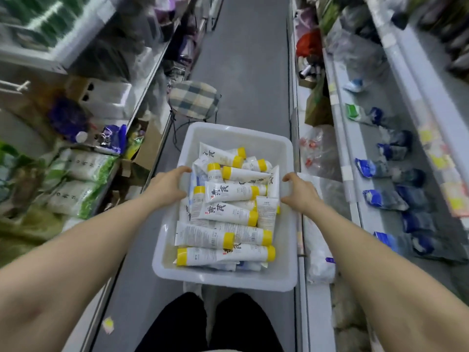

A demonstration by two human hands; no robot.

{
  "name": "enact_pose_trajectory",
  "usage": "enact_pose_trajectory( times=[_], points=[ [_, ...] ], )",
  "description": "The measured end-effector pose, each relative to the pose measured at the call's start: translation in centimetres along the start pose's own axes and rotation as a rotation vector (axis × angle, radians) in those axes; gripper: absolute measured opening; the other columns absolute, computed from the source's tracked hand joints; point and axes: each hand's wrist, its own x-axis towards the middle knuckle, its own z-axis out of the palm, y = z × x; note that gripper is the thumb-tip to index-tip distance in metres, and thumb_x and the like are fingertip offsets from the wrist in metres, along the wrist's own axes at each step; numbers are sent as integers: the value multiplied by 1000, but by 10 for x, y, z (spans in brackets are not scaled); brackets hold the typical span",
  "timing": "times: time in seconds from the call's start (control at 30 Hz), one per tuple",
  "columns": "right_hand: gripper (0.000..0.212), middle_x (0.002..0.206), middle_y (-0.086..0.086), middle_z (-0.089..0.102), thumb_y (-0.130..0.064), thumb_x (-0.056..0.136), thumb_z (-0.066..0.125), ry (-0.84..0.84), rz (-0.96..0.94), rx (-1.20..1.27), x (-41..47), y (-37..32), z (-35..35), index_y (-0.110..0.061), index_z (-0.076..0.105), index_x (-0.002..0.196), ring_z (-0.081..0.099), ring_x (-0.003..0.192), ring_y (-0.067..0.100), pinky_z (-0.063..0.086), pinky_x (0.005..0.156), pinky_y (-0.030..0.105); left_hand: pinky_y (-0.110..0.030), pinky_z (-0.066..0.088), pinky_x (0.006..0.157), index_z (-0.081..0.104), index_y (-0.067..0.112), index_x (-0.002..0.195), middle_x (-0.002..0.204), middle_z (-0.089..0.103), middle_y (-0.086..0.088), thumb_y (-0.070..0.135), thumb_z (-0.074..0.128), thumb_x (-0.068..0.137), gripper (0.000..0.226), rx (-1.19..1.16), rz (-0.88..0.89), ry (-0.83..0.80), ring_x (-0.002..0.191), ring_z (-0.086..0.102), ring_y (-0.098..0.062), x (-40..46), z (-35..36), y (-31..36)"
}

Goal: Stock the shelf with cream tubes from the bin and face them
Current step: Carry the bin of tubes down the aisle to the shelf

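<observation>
Between shelves, both hands grip bin (286,275); tubes (228,214), yellow caps, lettering unreadable

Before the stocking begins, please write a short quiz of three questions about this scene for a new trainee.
1. True or false: the cream tubes stand upright in neat rows inside the bin.
2. What colour are the caps of the tubes? A) red B) yellow C) green
3. Fill in: the left hand and the right hand each grip one ____ of the bin.

Key:
1. False: they lie piled loosely, pointing different ways.
2. B
3. side (the rim, left and right)
</observation>
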Motion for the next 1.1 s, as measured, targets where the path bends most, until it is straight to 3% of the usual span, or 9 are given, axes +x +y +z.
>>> enact_pose_trajectory(
  times=[0.3,0.4,0.57,0.77,0.9,0.97,1.1],
  points=[
    [50,90,10,58,-10,78,65,-10,-62,17,257,-32,-94,-20,45,122,57,80,29,38,60,29,-36,51,74,39,36,136,76,61,-7,14,61,76,67,11,-43,20,84,61,-32,235,-78,47],
    [48,89,9,55,-13,79,62,-47,-101,-11,345,-49,-122,-25,43,122,53,73,26,36,53,28,-32,45,66,38,32,138,80,62,-8,14,61,77,68,14,-92,50,81,59,-30,302,-94,56],
    [49,94,11,54,-15,81,62,-119,-180,-44,471,-83,-156,-25,42,125,54,81,29,41,61,30,-29,37,59,34,34,139,79,52,-2,15,63,81,68,-46,-194,90,74,51,-24,398,-111,55],
    [51,92,5,54,-17,81,67,-196,-244,-118,616,-126,-156,-18,43,126,58,97,34,38,70,30,-31,39,67,33,36,139,114,62,-13,12,59,81,68,-93,-274,63,101,58,-34,531,-129,20],
    [45,102,10,63,-22,83,66,-264,-224,-173,706,-148,-133,-19,46,123,57,101,33,39,72,31,-34,48,69,32,38,138,102,63,-18,10,59,80,69,-92,-327,27,92,61,-34,616,-139,-10],
    [42,96,10,61,-21,84,63,-295,-215,-170,742,-159,-121,-20,45,122,57,98,33,38,70,30,-34,45,67,33,37,136,101,63,-21,8,57,78,69,-106,-344,7,91,61,-36,647,-141,-23],
    [38,96,11,60,-21,89,59,-384,-218,-152,800,-182,-100,-21,42,123,57,94,35,43,72,33,-38,48,81,33,37,137,122,57,-19,3,54,74,74,-135,-396,9,102,59,-37,692,-143,-49]
  ],
)
